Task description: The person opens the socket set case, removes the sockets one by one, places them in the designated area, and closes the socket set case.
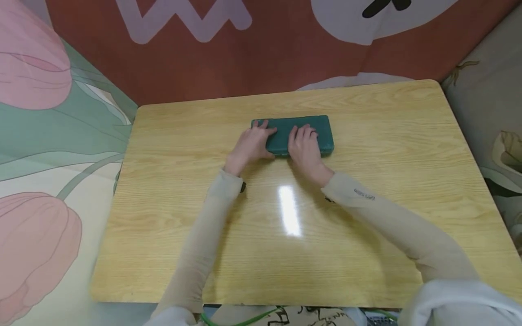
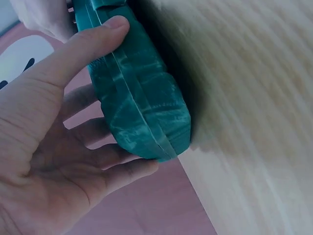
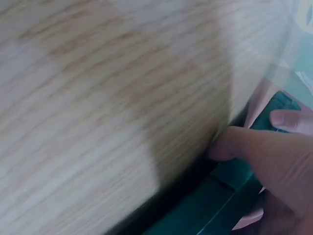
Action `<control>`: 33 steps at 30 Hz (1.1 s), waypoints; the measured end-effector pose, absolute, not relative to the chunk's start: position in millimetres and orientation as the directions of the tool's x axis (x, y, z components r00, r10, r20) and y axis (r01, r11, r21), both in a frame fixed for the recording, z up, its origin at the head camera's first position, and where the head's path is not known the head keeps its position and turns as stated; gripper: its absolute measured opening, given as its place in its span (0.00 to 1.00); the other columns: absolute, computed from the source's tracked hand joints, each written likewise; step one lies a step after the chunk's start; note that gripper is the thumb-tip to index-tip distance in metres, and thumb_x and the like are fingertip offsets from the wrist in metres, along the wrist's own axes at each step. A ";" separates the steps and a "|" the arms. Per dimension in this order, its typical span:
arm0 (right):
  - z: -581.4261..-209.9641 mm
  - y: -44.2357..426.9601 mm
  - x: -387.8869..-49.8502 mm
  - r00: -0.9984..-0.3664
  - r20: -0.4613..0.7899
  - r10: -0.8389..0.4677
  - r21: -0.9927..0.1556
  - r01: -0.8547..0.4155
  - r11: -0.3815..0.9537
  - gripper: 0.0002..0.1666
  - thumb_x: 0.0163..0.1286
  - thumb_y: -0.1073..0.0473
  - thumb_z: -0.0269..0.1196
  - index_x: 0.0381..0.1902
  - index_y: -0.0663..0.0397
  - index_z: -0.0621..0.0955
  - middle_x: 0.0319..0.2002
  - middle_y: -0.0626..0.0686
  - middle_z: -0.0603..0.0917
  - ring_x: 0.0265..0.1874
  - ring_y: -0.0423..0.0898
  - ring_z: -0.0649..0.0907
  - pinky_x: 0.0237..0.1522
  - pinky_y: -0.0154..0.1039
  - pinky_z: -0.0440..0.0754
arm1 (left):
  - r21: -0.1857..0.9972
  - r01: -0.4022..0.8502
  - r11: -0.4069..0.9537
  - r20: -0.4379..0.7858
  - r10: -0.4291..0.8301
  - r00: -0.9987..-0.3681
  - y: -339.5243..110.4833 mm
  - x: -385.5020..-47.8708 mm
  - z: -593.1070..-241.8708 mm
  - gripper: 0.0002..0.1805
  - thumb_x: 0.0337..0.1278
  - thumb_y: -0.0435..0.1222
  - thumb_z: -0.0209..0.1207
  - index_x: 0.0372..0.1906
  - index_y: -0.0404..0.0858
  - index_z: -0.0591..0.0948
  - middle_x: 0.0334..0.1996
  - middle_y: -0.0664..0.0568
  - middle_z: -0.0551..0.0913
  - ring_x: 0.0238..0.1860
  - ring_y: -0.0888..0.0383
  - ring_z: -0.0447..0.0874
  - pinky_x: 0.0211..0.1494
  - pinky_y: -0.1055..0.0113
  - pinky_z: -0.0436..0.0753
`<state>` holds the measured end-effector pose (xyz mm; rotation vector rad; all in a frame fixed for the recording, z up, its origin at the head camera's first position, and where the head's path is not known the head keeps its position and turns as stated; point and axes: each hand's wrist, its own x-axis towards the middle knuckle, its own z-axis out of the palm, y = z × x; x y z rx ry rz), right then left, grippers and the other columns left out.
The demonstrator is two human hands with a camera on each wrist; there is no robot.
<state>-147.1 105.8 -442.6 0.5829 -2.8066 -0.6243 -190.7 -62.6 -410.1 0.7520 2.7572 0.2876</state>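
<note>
Nearest me, sleeves [image 1: 204, 235] reach over counter [image 1: 379, 131]. My right fingers [image 1: 299, 136] curl over lid of green case [image 1: 282, 139], holding it, thumb at front edge; dim there, can't tell if thumb catches tab [image 3: 233, 175]. My left fingers [image 2: 129, 175] grasp left end. Case lies closed on counter's far half. Step, I judge: bracing case two-handed; next move calls for firm left hold, careful right thumb on tab. Beyond: red backdrop [image 1: 269, 65].

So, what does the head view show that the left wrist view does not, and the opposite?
Only the head view: the beige sleeves and the bright reflection on the table.
Only the left wrist view: the palm of the left hand and the end seam of the green case.
Both: the left hand gripping the case, the right hand, the table and the reddish backdrop.
</note>
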 end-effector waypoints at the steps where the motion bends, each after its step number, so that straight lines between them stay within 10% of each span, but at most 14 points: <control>1: -442.3 104.8 -147.6 -0.898 0.106 -0.427 0.468 -0.334 0.818 0.25 0.77 0.59 0.48 0.62 0.77 0.71 0.49 0.78 0.77 0.44 0.67 0.81 0.41 0.51 0.83 | 0.254 0.469 0.846 -0.209 0.522 -0.827 -62.7 -190.7 -410.1 0.48 0.43 0.50 0.74 0.71 0.42 0.68 0.72 0.35 0.57 0.70 0.31 0.52 0.65 0.45 0.66; 23: -442.0 90.7 -129.9 -0.963 0.015 -0.269 0.437 -0.236 0.868 0.25 0.80 0.64 0.39 0.67 0.77 0.63 0.58 0.81 0.67 0.55 0.74 0.74 0.51 0.58 0.77 | 0.088 0.543 0.835 -0.152 0.549 -0.822 -56.5 -170.7 -416.3 0.45 0.48 0.53 0.70 0.70 0.41 0.68 0.69 0.32 0.61 0.67 0.31 0.60 0.63 0.45 0.69; 33: -456.2 115.9 -118.6 -0.849 0.273 -0.452 0.136 -0.431 0.892 0.18 0.72 0.74 0.51 0.58 0.74 0.74 0.51 0.75 0.74 0.52 0.72 0.75 0.47 0.64 0.77 | 0.061 0.511 0.857 -0.155 0.514 -0.844 -53.1 -161.5 -420.2 0.46 0.49 0.53 0.70 0.72 0.41 0.66 0.70 0.33 0.59 0.68 0.31 0.55 0.64 0.44 0.67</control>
